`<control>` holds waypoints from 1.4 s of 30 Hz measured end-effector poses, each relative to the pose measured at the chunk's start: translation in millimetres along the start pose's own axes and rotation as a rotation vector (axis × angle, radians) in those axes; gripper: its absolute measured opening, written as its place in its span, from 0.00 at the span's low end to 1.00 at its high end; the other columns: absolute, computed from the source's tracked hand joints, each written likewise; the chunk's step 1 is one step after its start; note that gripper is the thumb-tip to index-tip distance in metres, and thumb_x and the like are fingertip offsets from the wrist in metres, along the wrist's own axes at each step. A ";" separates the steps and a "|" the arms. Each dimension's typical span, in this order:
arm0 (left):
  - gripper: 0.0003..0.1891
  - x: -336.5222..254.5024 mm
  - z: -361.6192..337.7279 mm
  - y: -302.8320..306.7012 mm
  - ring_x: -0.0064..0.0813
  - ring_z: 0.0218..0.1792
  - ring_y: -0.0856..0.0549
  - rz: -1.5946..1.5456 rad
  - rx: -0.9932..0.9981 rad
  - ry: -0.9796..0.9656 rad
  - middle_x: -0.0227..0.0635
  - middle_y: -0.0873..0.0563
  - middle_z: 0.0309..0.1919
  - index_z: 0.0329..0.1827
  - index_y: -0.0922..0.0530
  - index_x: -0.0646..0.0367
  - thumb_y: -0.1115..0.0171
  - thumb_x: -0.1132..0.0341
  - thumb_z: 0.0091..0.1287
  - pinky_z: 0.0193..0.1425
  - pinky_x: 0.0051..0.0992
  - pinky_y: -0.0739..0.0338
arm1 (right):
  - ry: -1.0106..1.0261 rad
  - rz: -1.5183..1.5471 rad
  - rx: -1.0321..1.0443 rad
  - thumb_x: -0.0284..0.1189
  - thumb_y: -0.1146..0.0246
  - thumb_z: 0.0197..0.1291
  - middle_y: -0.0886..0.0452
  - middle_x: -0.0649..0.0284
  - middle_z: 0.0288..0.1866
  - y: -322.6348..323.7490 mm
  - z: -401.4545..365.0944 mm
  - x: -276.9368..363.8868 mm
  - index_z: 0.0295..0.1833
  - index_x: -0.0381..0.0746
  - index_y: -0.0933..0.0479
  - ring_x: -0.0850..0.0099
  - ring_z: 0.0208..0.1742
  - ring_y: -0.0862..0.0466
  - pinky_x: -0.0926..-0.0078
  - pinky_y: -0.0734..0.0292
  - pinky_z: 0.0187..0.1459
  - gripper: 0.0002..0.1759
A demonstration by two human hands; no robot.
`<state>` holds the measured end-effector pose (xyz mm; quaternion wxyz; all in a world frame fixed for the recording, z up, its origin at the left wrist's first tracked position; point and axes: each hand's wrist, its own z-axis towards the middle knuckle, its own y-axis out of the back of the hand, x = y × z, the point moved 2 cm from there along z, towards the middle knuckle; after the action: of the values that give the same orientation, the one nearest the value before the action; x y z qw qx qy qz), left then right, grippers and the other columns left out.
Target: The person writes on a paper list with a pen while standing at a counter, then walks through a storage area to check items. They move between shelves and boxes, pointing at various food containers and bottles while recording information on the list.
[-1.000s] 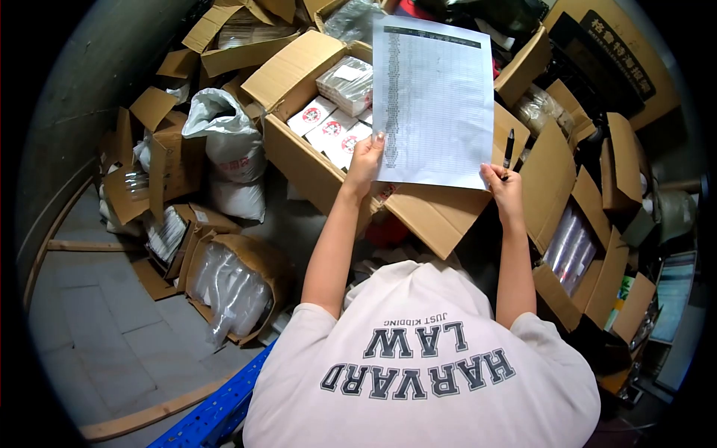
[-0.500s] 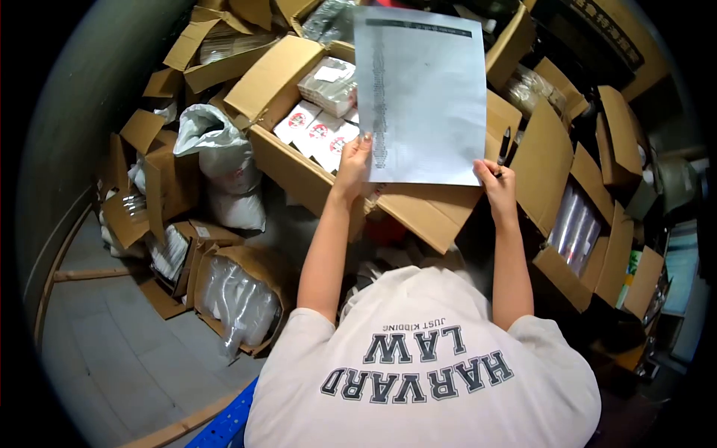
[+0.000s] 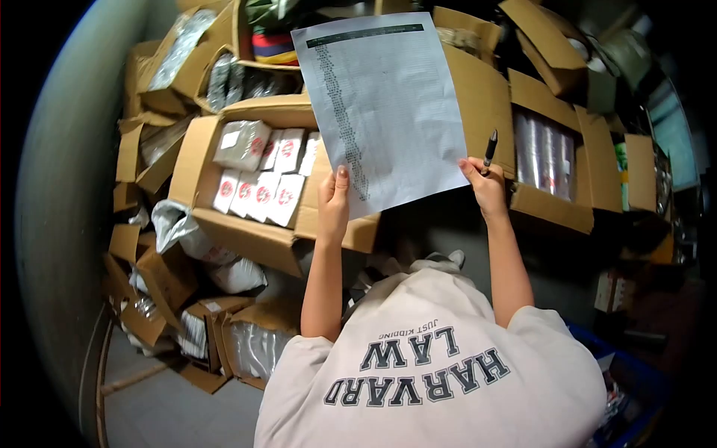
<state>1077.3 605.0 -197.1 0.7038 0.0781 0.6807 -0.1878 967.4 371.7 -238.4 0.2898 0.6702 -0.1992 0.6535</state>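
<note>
A large white sheet of paper (image 3: 388, 112), with a dark printed band along its top and a column of small print down its left side, is held up over the boxes. My left hand (image 3: 334, 198) pinches its lower left corner. At the lower right corner, my right hand (image 3: 485, 183) grips the paper's edge between thumb and fingers. A black pen (image 3: 490, 149) also sticks up out of my right hand. Behind the paper's left side stands an open cardboard box (image 3: 246, 237) of white packets (image 3: 263, 188) with red marks, partly hidden by the sheet.
An open box (image 3: 553, 201) of clear plastic rolls (image 3: 545, 153) stands at the right. More open cartons crowd the back and left, near a white sack (image 3: 175, 224). A box of clear plastic (image 3: 258, 347) sits at lower left, and a blue crate (image 3: 635, 418) at lower right.
The view has turned to the right, so the boxes appear shifted left. The paper is now tilted, its top leaning left, and more of the packets show. Both hands keep their hold.
</note>
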 end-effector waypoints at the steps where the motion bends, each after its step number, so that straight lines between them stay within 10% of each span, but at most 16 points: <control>1: 0.17 2.9 0.6 -15.7 0.11 0.23 0.43 0.002 0.023 0.036 0.18 0.39 0.20 0.23 0.34 0.59 0.56 0.57 0.66 0.25 0.16 0.49 | 0.032 -0.018 -0.050 0.32 0.37 0.50 0.32 0.75 0.18 16.7 -1.4 -0.5 0.27 0.30 0.25 0.85 0.21 0.36 0.86 0.41 0.24 0.13; 22: 0.16 23.5 -56.9 -307.9 0.09 0.21 0.37 -0.028 0.616 0.282 0.18 0.30 0.17 0.21 0.27 0.62 0.49 0.60 0.63 0.26 0.14 0.44 | 0.102 -0.236 -0.493 0.25 0.38 0.49 0.28 0.72 0.19 335.0 -108.1 -14.3 0.27 0.30 0.26 0.85 0.22 0.33 0.87 0.40 0.24 0.07; 25: 0.16 36.7 -56.4 -335.5 0.09 0.21 0.35 -0.055 0.692 0.331 0.19 0.28 0.18 0.22 0.26 0.63 0.49 0.60 0.63 0.25 0.15 0.42 | 0.181 -0.140 -0.676 0.27 0.38 0.50 0.39 0.74 0.13 347.4 -134.7 -7.1 0.20 0.31 0.33 0.85 0.18 0.42 0.83 0.47 0.19 0.14; 42: 0.15 4.6 -58.6 -430.1 0.12 0.20 0.30 0.097 0.964 0.172 0.24 0.24 0.19 0.26 0.23 0.67 0.41 0.60 0.58 0.22 0.15 0.35 | -0.031 -0.011 -1.094 0.29 0.42 0.53 0.30 0.73 0.18 341.0 -197.1 0.7 0.30 0.29 0.26 0.87 0.20 0.36 0.87 0.45 0.20 0.12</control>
<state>863.5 231.2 -142.6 0.5369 0.4416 0.5674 -0.4414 597.3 243.0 -198.4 0.5966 0.4322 -0.5107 0.4432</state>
